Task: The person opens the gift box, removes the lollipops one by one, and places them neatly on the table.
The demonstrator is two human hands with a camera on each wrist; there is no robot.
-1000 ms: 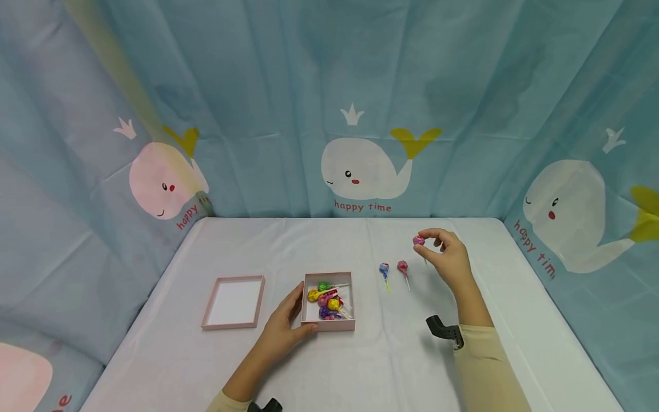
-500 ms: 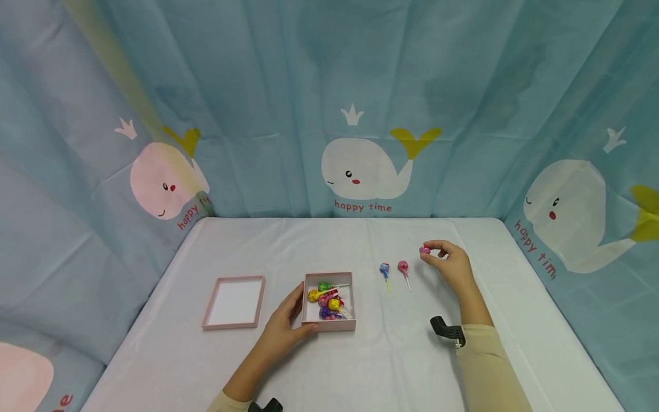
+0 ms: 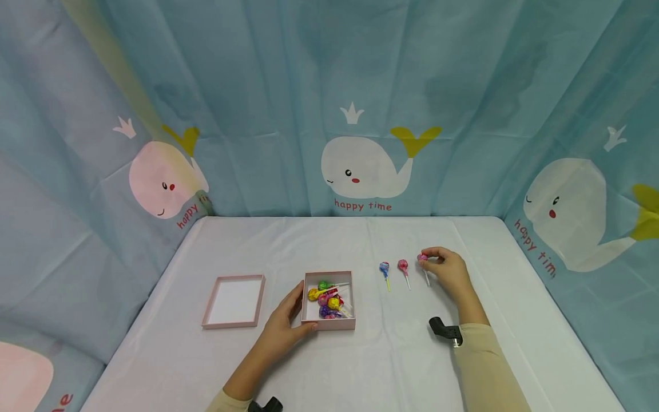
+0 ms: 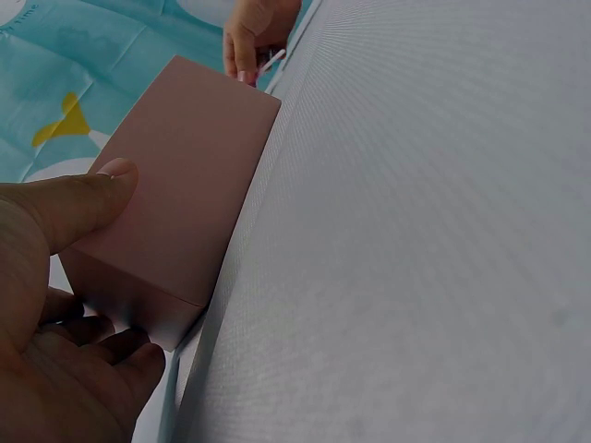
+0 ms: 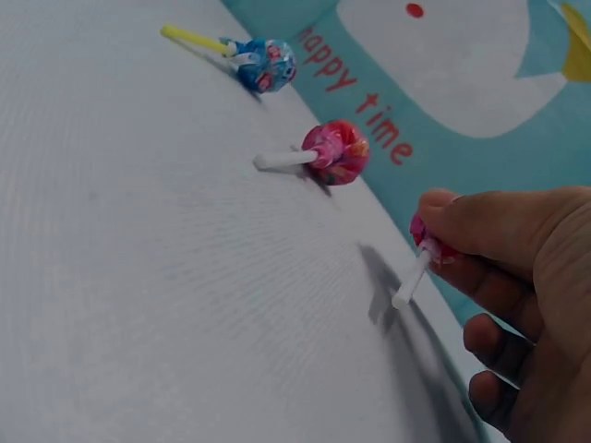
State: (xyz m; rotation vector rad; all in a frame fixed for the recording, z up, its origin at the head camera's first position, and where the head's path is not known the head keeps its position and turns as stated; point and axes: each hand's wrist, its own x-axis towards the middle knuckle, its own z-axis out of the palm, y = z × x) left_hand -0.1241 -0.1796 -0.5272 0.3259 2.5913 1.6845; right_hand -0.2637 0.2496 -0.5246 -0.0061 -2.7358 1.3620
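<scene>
Between thumb and fingers, my right hand point(image 3: 449, 273) pinches a pink lollipop point(image 3: 422, 258) by its wrapped head, its white stick pointing toward me. In the right wrist view the lollipop's stick point(image 5: 412, 280) casts a shadow on the cloth. To its left lie a red-pink lollipop point(image 3: 403, 266) with a white stick and a blue lollipop point(image 3: 384, 268) with a yellow stick. My left hand point(image 3: 282, 325) holds the near left corner of a pink box point(image 3: 328, 325), thumb on the front wall, fingers along the left side. Inside is a jumble of lollipops point(image 3: 329, 298), several colours.
A shallow pink lid point(image 3: 233, 327) lies on the white tablecloth point(image 3: 381, 366), left of the box. Blue whale-print curtains point(image 3: 288, 114) rise behind the table and at both sides. A black wrist mount point(image 3: 445, 331) sits on the right forearm.
My right hand has come down toward the table and nearer with the pink lollipop, bringing it into line with the other two. The left hand and box have stayed in place.
</scene>
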